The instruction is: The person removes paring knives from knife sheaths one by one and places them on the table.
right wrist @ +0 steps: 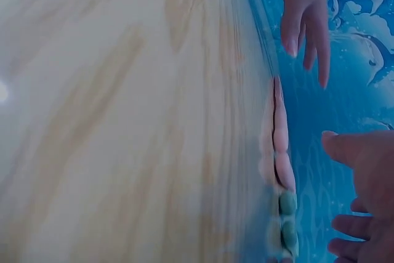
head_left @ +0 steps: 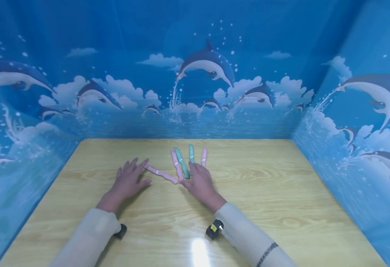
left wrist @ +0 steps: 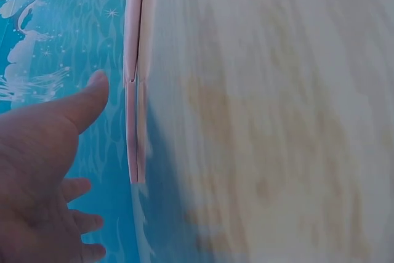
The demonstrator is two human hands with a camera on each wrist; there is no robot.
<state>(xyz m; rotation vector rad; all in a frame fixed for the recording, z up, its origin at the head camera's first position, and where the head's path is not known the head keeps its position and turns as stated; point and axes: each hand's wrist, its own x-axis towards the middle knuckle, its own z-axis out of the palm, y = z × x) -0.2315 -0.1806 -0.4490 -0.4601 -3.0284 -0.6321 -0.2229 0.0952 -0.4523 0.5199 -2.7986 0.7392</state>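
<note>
Several slim sticks, each with a pale band near its middle, fan out on the table. A pink stick [head_left: 161,174] slants at the left. To its right come another pink stick [head_left: 176,165], a green stick [head_left: 182,162], a second green stick [head_left: 191,152] and a pink stick [head_left: 204,156]. My left hand [head_left: 127,181] has its fingers spread beside the slanted stick's upper left end. At the near ends of the fan, my right hand [head_left: 202,185] hovers with fingers extended, partly hiding the second green stick. Both wrist views show the hands with nothing gripped.
The wood-grain table [head_left: 268,207] spreads around the sticks and reflects a bright light near its front. A blue dolphin-print curtain [head_left: 195,122] borders the back and both sides. Small black devices [head_left: 214,230] sit at both wrists.
</note>
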